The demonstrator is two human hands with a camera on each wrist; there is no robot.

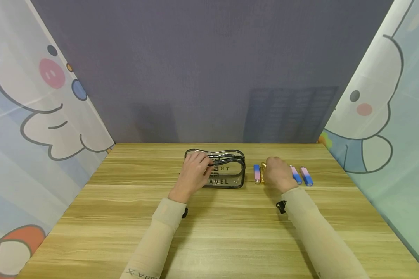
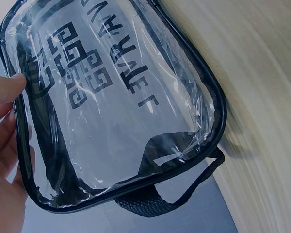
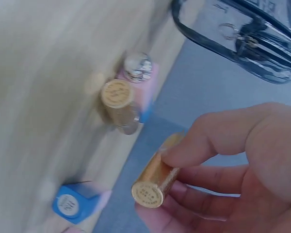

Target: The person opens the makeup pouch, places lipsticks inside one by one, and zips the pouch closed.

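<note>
A clear pouch [image 1: 230,176] with black trim and printed lettering stands on the table. My left hand [image 1: 194,170] holds its upper edge; in the left wrist view the thumb [image 2: 12,88] lies on the near side of the rim, with the other fingers behind. To the right of the pouch, my right hand [image 1: 278,172] pinches a gold lipstick tube [image 3: 157,174] between thumb and fingers, raised off the table. Beside that hand are another gold lipstick [image 3: 119,99] and a pink-and-blue lipstick [image 1: 257,173]. The pouch's left part is hidden by my left hand.
Two more pink-and-blue tubes, one [image 1: 295,175] close to my right hand and one [image 1: 306,176] farther right, lie on the wooden table [image 1: 230,236]. A grey panel [image 1: 209,77] rises behind the table, and printed curtains [image 1: 380,89] hang at both sides.
</note>
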